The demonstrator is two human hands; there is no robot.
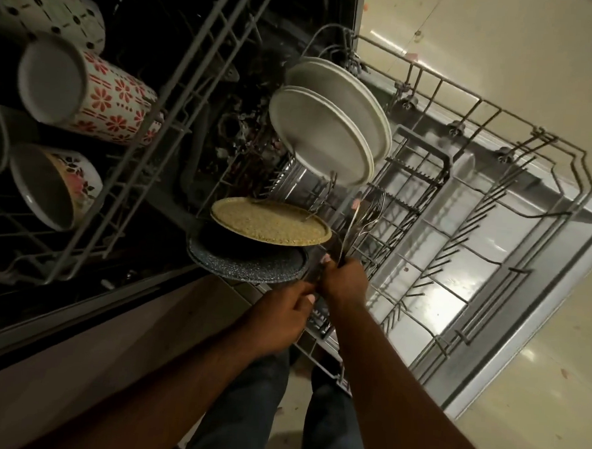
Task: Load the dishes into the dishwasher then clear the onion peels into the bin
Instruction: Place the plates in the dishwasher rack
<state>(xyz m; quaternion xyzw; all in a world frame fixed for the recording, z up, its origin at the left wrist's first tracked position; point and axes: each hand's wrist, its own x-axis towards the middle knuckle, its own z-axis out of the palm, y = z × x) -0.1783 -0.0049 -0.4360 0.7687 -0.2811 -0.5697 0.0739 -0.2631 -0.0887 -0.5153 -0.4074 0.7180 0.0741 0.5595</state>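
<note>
The dishwasher stands open with its lower rack (495, 186) pulled out. Two white plates (323, 136) stand upright in the rack's tines. A yellow speckled plate (270, 223) and a dark speckled plate (248, 263) sit at the rack's near left edge. My right hand (345, 278) grips a bunch of forks and cutlery (360, 217), tines up, over the rack. My left hand (282, 319) sits just beside it with curled fingers at the cutlery handles and the dark plate's rim; what it holds is unclear.
The upper rack (148, 141) at left holds several patterned mugs (99, 94) lying on their sides. The open dishwasher door (522, 332) lies under the lower rack. Beige floor tiles (503, 46) with small scraps surround it. My legs in dark trousers show below.
</note>
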